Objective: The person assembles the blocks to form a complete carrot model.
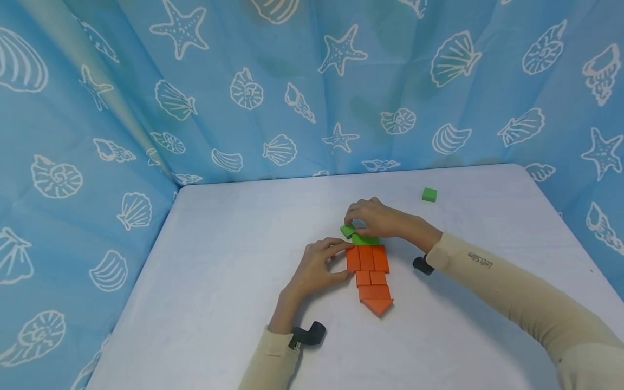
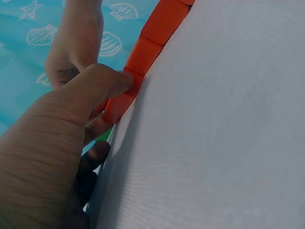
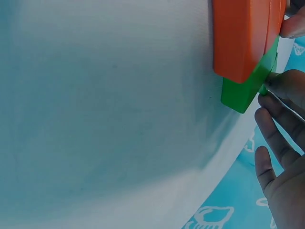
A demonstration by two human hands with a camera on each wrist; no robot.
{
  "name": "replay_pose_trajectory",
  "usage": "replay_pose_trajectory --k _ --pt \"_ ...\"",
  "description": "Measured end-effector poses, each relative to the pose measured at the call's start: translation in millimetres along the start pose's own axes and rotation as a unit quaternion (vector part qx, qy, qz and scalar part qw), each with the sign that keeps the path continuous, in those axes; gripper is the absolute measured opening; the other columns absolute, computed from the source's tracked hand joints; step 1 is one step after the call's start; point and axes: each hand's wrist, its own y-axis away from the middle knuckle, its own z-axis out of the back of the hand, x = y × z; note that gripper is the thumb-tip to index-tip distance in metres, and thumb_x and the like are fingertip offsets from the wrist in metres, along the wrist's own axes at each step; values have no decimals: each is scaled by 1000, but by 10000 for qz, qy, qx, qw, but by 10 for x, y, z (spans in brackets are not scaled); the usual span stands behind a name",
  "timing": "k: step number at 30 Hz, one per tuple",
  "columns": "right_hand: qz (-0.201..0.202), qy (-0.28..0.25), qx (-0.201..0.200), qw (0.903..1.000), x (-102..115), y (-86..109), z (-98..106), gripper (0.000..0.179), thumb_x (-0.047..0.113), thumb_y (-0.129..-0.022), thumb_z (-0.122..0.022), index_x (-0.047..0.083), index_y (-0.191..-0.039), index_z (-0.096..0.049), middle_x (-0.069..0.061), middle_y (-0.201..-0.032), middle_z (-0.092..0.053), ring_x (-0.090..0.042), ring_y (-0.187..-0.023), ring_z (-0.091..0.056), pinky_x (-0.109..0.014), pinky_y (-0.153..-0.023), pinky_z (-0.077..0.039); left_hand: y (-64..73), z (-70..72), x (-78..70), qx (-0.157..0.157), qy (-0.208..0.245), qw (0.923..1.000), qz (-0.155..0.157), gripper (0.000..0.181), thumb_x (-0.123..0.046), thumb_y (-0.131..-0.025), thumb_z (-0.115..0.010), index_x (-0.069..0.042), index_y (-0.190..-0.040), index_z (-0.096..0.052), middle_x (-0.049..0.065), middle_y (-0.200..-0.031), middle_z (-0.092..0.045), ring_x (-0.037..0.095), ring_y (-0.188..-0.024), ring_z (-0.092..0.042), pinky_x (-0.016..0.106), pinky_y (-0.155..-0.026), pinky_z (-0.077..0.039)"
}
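Orange blocks form a figure in the head view: a row of three upright rectangles (image 1: 366,259), two small blocks (image 1: 370,278), a flat rectangle (image 1: 374,292) and a triangle (image 1: 379,307) pointing toward me. Against the row's far side lies a longer green block (image 1: 369,240). My left hand (image 1: 319,265) holds the row's left orange block, with the thumb at its near corner and the index finger at its far edge. Beyond the row, my right hand (image 1: 374,218) pinches a small green block (image 1: 346,231), tilted at the longer green block's left end; the fingers partly cover both.
Another small green block (image 1: 429,194) lies apart toward the back right of the white table (image 1: 234,260). A blue curtain (image 1: 273,119) with shell and starfish prints hangs behind the table and along its left side. Each wrist wears a black camera (image 1: 312,333).
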Motion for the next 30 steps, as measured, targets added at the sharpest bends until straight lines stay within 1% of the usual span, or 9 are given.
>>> replay_pose_trajectory --k 3,6,9,11,15,19,22,24,30 --pt "-193 -83 -51 9998 -43 47 2 26 17 -92 -72 17 -118 -71 -5 -125 -63 -27 -121 -53 -54 -101 -37 -30 -7 -18 22 -4 10000 -21 55 -42 -87 -73 -29 -139 -59 -7 -138 -54 12 -123 -51 39 -102 -37" --pt "-448 -188 -188 9986 -79 129 40 25 18 -93 -70 16 -118 -71 -5 -125 -63 -28 -122 -52 -56 -102 -35 -55 -8 -37 37 -34 10000 -21 55 -42 -87 -73 -29 -139 -59 -6 -138 -55 14 -125 -50 40 -103 -36" --pt "-731 -209 -411 9963 -138 232 93 29 18 -94 -67 12 -122 -70 -6 -125 -63 -30 -122 -52 -58 -103 -34 -64 -4 -49 24 -44 10000 -32 55 -42 -88 -73 -29 -140 -59 -5 -138 -55 15 -127 -49 41 -105 -36" --pt "-914 -116 -627 9938 -214 314 115 31 18 -94 -67 10 -124 -69 -9 -125 -63 -32 -123 -52 -59 -102 -34 -55 -3 -46 28 -30 10000 -17 55 -42 -88 -73 -29 -140 -59 -5 -138 -55 15 -128 -49 42 -105 -35" --pt "-1379 79 -1143 9838 -437 500 147 37 17 -92 -69 5 -127 -66 -13 -126 -62 -35 -123 -51 -57 -97 -35 -15 -13 -22 13 13 10000 38 55 -42 -87 -73 -29 -139 -60 -4 -137 -56 16 -128 -49 44 -105 -35" --pt "-1958 195 -1582 9676 -687 698 202 41 16 -91 -70 2 -129 -63 -19 -127 -59 -39 -121 -49 -57 -91 -34 23 -22 9 -12 45 10000 69 56 -43 -87 -73 -28 -139 -60 -4 -137 -55 17 -128 -49 44 -105 -35" --pt "-2384 284 -1662 9564 -871 834 214 44 16 -90 -68 1 -131 -60 -23 -129 -55 -44 -121 -46 -59 -89 -33 49 -39 25 34 43 9999 100 57 -45 -87 -73 -29 -140 -59 -5 -138 -55 16 -129 -48 43 -106 -34" --pt "-2589 233 -1631 9517 -975 906 217 47 16 -89 -68 0 -132 -58 -25 -131 -54 -46 -122 -44 -61 -90 -33 58 -51 28 45 19 9999 99 57 -45 -87 -72 -30 -140 -59 -6 -138 -55 16 -129 -48 43 -106 -34" --pt "-2967 -85 -1382 9449 -1204 1062 220 53 14 -88 -70 -1 -136 -53 -25 -135 -50 -45 -126 -38 -62 -93 -29 18 -45 -10 3 64 10000 9 57 -44 -87 -72 -29 -140 -58 -5 -138 -54 16 -129 -47 43 -106 -34"
